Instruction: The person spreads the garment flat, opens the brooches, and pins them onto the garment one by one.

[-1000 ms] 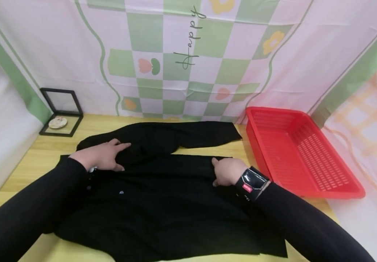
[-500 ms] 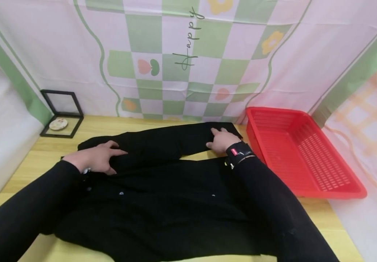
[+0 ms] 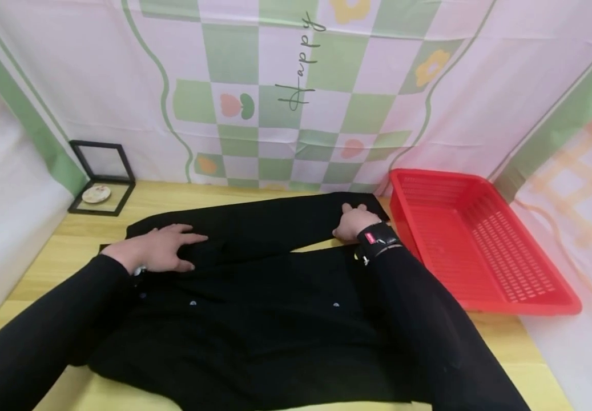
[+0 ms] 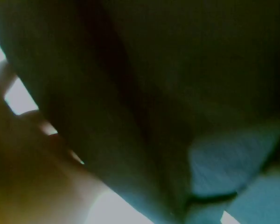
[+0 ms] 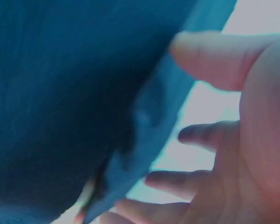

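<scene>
A black shirt [image 3: 260,325] with small pale buttons lies spread on the wooden table, its body toward the near side. Along the back, one sleeve [image 3: 280,220] stretches left to right. My left hand [image 3: 158,250] rests with spread fingers on the fabric where sleeve and body meet at the left. At the cuff end, my right hand [image 3: 355,222] touches the sleeve from above. In the right wrist view its thumb [image 5: 210,58] lies at the cloth's edge, apart from the loosely extended fingers. Dark cloth [image 4: 130,93] fills most of the left wrist view, blurred.
A red plastic basket [image 3: 416,245] stands to the right, close beside the cuff. At the back left is a black hinged frame [image 3: 101,212] with a round pale disc [image 3: 96,193] on it. A patterned curtain [image 3: 275,57] rises behind the table [image 3: 506,337].
My right hand has moved from the shirt's body up and back onto the sleeve's cuff end. The sleeve now lies straighter and smoother. My left hand has stayed nearly in place.
</scene>
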Tool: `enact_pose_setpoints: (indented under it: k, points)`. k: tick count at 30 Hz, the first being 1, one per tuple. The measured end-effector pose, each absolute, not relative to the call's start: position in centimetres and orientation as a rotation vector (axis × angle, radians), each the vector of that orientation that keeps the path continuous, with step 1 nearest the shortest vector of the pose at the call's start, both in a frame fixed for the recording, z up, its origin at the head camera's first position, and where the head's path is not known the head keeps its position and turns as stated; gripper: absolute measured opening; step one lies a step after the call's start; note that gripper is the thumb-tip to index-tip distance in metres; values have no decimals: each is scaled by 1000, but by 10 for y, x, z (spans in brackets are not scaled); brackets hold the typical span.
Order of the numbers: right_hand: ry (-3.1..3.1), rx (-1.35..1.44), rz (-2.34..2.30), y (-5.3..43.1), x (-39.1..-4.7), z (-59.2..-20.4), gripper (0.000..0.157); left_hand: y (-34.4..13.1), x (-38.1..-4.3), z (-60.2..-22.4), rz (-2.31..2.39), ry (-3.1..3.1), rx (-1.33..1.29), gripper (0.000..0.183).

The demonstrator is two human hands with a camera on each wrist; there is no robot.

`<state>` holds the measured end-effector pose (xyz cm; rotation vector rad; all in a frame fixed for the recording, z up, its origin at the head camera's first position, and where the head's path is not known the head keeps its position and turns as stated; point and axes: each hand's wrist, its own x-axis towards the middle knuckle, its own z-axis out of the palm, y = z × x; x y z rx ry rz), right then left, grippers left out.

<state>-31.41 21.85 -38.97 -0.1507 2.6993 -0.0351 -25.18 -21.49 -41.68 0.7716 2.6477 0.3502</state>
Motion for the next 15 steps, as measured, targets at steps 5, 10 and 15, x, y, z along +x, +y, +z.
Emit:
enact_pose_setpoints:
  k: [5,10,15]
  points:
    - [2783,-427,55,214,-289,-390,42,-203,-252,-419,408,2783,925,35]
    - [2718,-630,75,216,-266,-392,20,-195,-254,-423,440,2816,1033,20]
    - [2705,-760,116,224,-255,-392,20,-191,-255,-419,499,2866,961,16]
